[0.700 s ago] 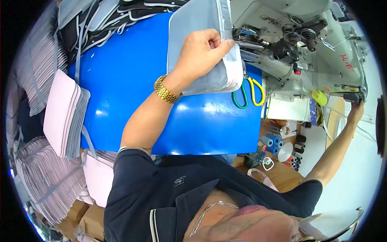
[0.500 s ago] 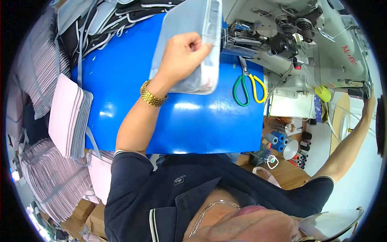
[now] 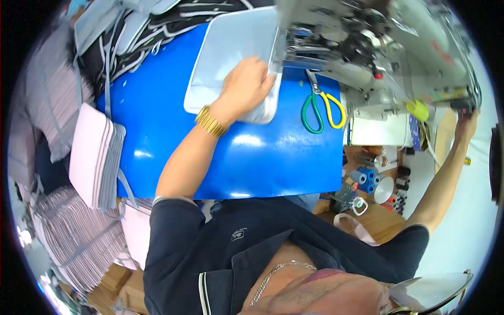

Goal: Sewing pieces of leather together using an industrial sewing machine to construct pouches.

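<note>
A flat, light grey, rounded-corner fabric piece (image 3: 223,39) with a pale bound edge lies on the blue tabletop (image 3: 247,168), its right edge at the sewing machine's (image 3: 310,47) needle area. On its lower right part rests my left hand (image 3: 244,89), fingers curled and closed on the piece near that edge; a gold watch is on the wrist. Far to the right, my right hand (image 3: 465,122) reaches up to a black part (image 3: 463,106) at the machine's end, its fingers mostly hidden. Scissors (image 3: 321,107) with green and yellow handles lie right of the fabric piece.
Pink-and-grey panels (image 3: 92,155) stand stacked at the left edge of the table, with tied bundles (image 3: 79,236) below. Black pieces with pale edging (image 3: 173,23) pile up at the far left. Thread spools (image 3: 367,178) sit below the machine at the right.
The fabric piece has turned slightly, its lower left corner shifting left. My left hand has moved a little nearer and right across it. My right hand stays by the machine's end.
</note>
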A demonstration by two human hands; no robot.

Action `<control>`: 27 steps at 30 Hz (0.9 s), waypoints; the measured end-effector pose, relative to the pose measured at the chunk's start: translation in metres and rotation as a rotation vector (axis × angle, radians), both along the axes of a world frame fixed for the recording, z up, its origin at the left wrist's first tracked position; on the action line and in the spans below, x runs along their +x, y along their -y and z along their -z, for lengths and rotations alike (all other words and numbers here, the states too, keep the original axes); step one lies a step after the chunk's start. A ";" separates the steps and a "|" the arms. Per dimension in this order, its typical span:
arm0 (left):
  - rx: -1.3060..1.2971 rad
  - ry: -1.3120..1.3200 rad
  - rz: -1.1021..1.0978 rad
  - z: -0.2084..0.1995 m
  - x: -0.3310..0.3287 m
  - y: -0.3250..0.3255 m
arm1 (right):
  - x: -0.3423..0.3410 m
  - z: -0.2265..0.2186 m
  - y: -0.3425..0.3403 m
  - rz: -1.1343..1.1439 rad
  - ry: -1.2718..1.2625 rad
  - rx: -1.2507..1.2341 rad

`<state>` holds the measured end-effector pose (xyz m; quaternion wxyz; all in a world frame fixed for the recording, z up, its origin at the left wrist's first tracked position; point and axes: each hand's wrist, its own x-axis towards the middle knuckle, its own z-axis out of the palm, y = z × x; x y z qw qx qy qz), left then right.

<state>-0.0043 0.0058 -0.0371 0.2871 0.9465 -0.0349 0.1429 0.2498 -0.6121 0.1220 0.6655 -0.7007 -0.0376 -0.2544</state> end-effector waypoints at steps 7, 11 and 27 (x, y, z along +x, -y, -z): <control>0.348 0.095 -0.212 -0.073 -0.080 -0.079 | -0.139 0.011 -0.089 0.115 -0.069 -0.375; 0.286 0.319 -0.226 -0.132 -0.032 -0.111 | -0.237 0.053 -0.107 0.049 -0.135 -0.449; 0.332 0.080 -0.003 -0.004 0.141 -0.212 | -0.465 0.069 0.006 0.714 -0.365 -0.297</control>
